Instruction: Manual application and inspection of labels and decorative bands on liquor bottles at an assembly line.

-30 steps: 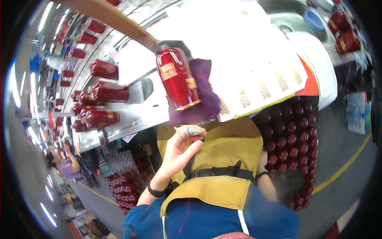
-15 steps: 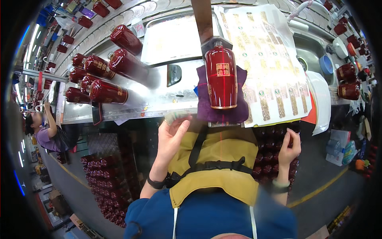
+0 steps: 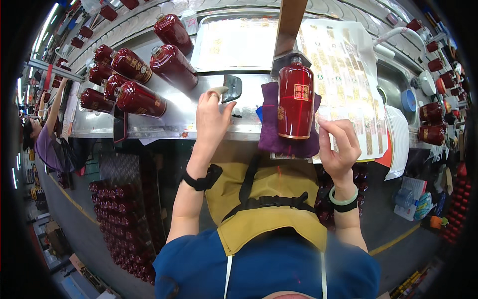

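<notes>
The shiny metal table [image 3: 175, 122] has red bottles [image 3: 173, 70] on the left, a tray [image 3: 234, 69] far back and patterned sheets [image 3: 343, 79] at right.

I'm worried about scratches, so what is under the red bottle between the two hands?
A purple cloth shows on both sides of the red bottle and past its base. The bottle hides the cloth's middle; what supports the cloth is covered.

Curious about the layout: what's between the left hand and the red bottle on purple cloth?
In the head view, between left hand and bottle: a dark flat piece, small dark bit, metal counter, blue scrap and purple cloth.
</notes>
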A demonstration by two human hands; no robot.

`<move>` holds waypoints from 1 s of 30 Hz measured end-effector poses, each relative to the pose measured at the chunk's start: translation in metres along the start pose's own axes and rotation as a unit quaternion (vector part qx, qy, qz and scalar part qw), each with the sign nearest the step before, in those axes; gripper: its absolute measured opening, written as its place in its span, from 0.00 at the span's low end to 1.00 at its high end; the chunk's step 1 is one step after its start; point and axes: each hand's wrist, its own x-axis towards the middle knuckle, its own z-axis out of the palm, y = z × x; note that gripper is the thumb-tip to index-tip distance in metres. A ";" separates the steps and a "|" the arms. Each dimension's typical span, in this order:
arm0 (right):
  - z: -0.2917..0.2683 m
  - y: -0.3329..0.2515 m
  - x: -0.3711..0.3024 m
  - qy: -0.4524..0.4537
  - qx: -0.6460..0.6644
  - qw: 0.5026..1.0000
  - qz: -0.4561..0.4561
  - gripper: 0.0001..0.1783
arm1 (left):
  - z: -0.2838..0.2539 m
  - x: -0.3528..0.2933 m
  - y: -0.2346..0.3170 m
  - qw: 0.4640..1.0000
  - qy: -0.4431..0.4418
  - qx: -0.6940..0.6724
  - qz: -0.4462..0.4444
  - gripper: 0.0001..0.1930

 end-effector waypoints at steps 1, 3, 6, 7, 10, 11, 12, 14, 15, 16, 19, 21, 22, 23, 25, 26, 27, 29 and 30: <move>0.000 -0.003 0.001 -0.001 0.002 1.000 0.001 0.12 | -0.001 0.000 0.000 1.000 -0.014 0.018 -0.009 0.19; -0.002 -0.006 0.000 0.024 -0.004 1.000 0.010 0.12 | -0.005 0.001 0.003 0.997 -0.069 -0.021 -0.038 0.19; -0.005 -0.005 -0.006 0.013 -0.004 0.998 0.057 0.11 | -0.008 -0.011 -0.001 0.990 -0.124 -0.051 -0.043 0.19; -0.005 -0.006 -0.009 0.001 0.007 0.995 0.104 0.11 | -0.008 -0.017 -0.002 0.991 -0.124 -0.044 -0.018 0.20; 0.000 -0.007 -0.007 -0.018 0.027 0.993 0.118 0.10 | -0.001 -0.027 -0.008 0.993 -0.115 -0.028 0.010 0.22; 0.001 -0.008 -0.005 -0.027 0.029 0.992 0.119 0.10 | 0.002 -0.027 -0.008 0.993 -0.106 -0.009 0.044 0.23; 0.002 -0.009 -0.001 -0.030 0.019 0.993 0.108 0.11 | 0.004 -0.024 -0.003 0.994 -0.083 -0.008 0.074 0.21; 0.006 -0.009 0.005 -0.033 0.028 0.994 0.102 0.11 | 0.011 -0.021 -0.002 0.994 -0.091 0.001 0.061 0.20; 0.007 -0.010 0.009 -0.036 0.037 0.994 0.096 0.11 | 0.014 -0.019 -0.003 0.994 -0.100 0.010 0.049 0.20; 0.006 -0.012 0.014 -0.043 0.047 0.993 0.097 0.11 | 0.015 -0.017 -0.006 0.993 -0.102 0.022 0.058 0.18; 0.006 -0.013 0.024 -0.063 0.053 0.992 0.094 0.11 | 0.018 -0.013 -0.002 0.988 -0.107 0.073 0.089 0.12; 0.013 -0.016 0.031 -0.091 0.098 0.985 0.111 0.10 | 0.011 -0.016 0.010 0.994 -0.065 -0.067 0.056 0.10; 0.017 -0.018 0.034 -0.114 0.126 0.979 0.116 0.11 | 0.005 -0.012 0.024 0.989 -0.078 -0.122 0.021 0.09; 0.018 -0.017 0.033 -0.125 0.127 0.980 0.093 0.13 | -0.007 -0.007 0.046 0.979 -0.098 -0.180 -0.006 0.09; 0.024 -0.020 0.038 -0.145 0.114 0.982 0.038 0.15 | -0.018 -0.004 0.067 0.961 -0.117 -0.250 -0.010 0.09; 0.026 -0.025 0.039 -0.180 0.129 0.973 0.059 0.16 | -0.020 -0.006 0.072 0.931 -0.129 -0.339 -0.035 0.09; 0.031 -0.022 0.039 -0.161 0.146 0.976 0.034 0.17 | -0.021 -0.006 0.079 0.891 -0.147 -0.426 -0.056 0.10; 0.034 -0.024 0.035 -0.172 0.217 0.957 0.090 0.18 | -0.027 -0.012 0.089 0.836 -0.162 -0.519 -0.071 0.11; 0.032 -0.027 0.037 -0.176 0.220 0.954 0.101 0.17 | -0.024 -0.012 0.091 0.828 -0.125 -0.544 -0.059 0.11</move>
